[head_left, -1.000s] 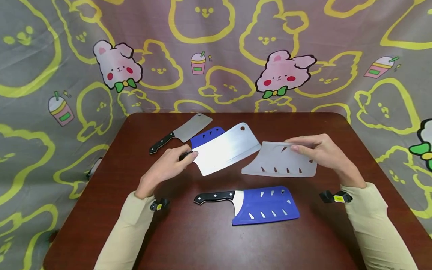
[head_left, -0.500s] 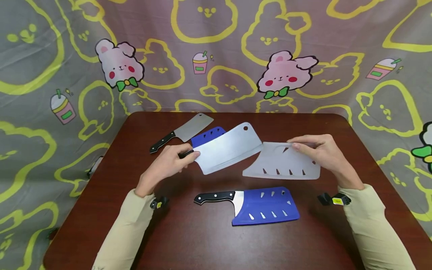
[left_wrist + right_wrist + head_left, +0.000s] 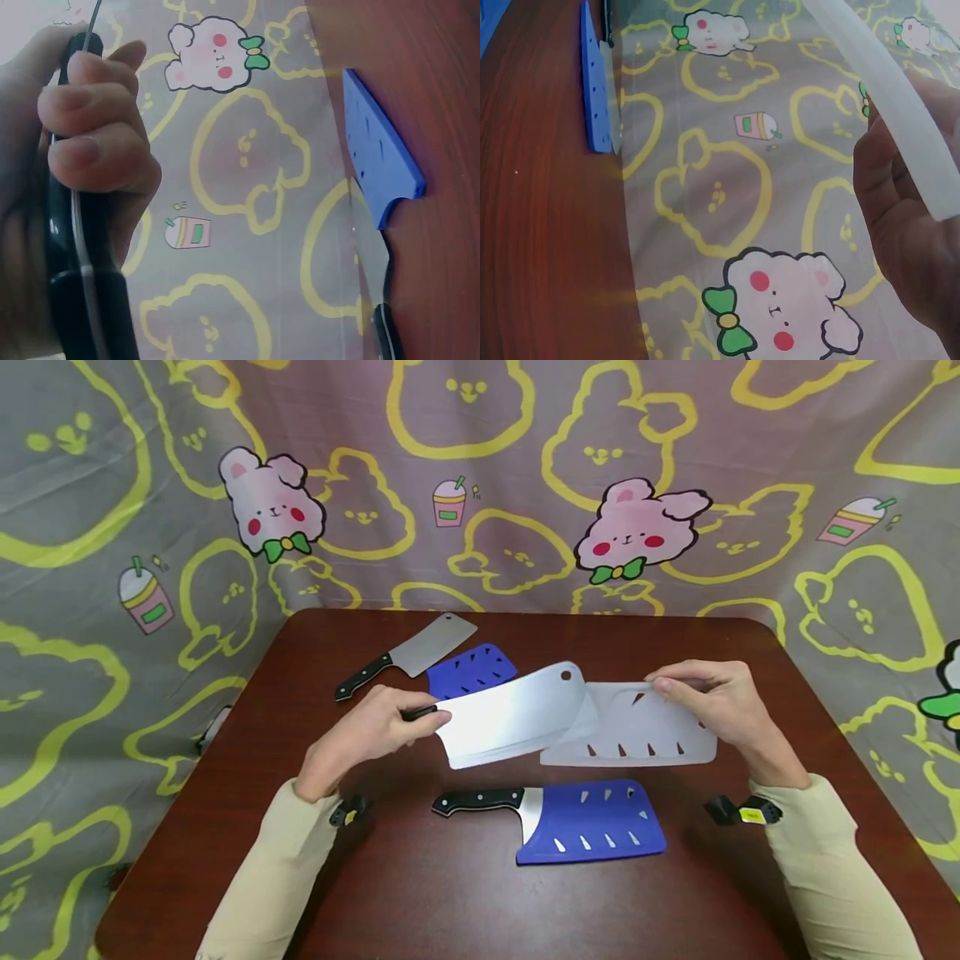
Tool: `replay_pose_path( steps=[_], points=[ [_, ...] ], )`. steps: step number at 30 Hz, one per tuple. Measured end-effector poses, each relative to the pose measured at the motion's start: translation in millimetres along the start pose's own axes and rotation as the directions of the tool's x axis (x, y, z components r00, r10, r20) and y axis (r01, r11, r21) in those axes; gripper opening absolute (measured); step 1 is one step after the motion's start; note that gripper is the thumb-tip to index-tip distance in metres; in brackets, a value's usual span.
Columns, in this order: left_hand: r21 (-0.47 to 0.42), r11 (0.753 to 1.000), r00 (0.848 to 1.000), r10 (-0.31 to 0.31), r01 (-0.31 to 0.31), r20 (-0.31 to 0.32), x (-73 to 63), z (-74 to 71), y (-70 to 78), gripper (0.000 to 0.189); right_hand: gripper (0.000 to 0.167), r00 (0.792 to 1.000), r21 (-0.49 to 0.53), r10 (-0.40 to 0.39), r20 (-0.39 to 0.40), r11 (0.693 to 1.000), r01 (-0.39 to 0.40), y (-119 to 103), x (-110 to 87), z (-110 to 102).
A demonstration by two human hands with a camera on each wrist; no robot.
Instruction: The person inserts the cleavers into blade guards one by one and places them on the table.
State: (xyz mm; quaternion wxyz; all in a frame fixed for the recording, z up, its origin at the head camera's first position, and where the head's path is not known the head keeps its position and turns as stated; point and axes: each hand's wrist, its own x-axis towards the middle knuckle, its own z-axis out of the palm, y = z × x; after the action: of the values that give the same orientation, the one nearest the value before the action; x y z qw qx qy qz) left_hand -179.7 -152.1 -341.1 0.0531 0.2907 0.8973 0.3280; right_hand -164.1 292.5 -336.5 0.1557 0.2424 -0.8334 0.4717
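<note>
My left hand (image 3: 375, 727) grips the black handle (image 3: 67, 225) of a cleaver (image 3: 502, 718), its broad bare blade pointing right above the table. My right hand (image 3: 712, 702) pinches the upper edge of a whitish translucent blade cover (image 3: 652, 727) with small slots, thumb in front and fingers behind. The blade's far end overlaps the cover's left end and looks faint there; whether it lies inside or behind, I cannot tell. In the right wrist view the cover (image 3: 900, 97) shows edge-on beside the curled fingers.
Nearer on the brown table (image 3: 450, 910) lies a cleaver in a blue cover (image 3: 592, 818), handle left. Behind my left hand are another bare cleaver (image 3: 435, 643) and a loose-looking blue cover (image 3: 472, 670), close together. A patterned cloth (image 3: 517, 443) hangs beyond the table.
The held cleaver has tilted down and moved right, so its far end now overlaps the whitish cover. More of the rear blue cover shows. My right hand has shifted slightly right.
</note>
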Motion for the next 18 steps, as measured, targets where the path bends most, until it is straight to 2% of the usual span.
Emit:
replay_pose_path(
  steps=[4,9,14,18],
  points=[
    [0.010,1.000,0.999,0.000,0.000,0.051,-4.1,-1.6,4.9,0.032,0.014,1.000,0.000,0.015,-0.008,1.000,-0.015,-3.2,0.7,1.0],
    [0.028,1.000,0.997,-0.009,0.006,0.081,-6.0,-4.6,6.1,0.027,0.013,1.000,0.006,0.014,-0.003,1.000,-0.014,-4.2,0.8,4.4],
    [0.021,0.998,0.993,0.048,-0.051,0.109,-6.4,-6.5,6.9,0.023,0.014,1.000,0.006,-0.014,0.016,1.000,0.014,-3.6,2.1,6.5],
    [0.030,0.996,0.985,0.081,-0.086,0.149,-8.7,-5.0,6.8,0.030,0.016,0.997,0.014,-0.045,0.057,0.999,0.044,-4.2,4.6,7.0]
  ],
)
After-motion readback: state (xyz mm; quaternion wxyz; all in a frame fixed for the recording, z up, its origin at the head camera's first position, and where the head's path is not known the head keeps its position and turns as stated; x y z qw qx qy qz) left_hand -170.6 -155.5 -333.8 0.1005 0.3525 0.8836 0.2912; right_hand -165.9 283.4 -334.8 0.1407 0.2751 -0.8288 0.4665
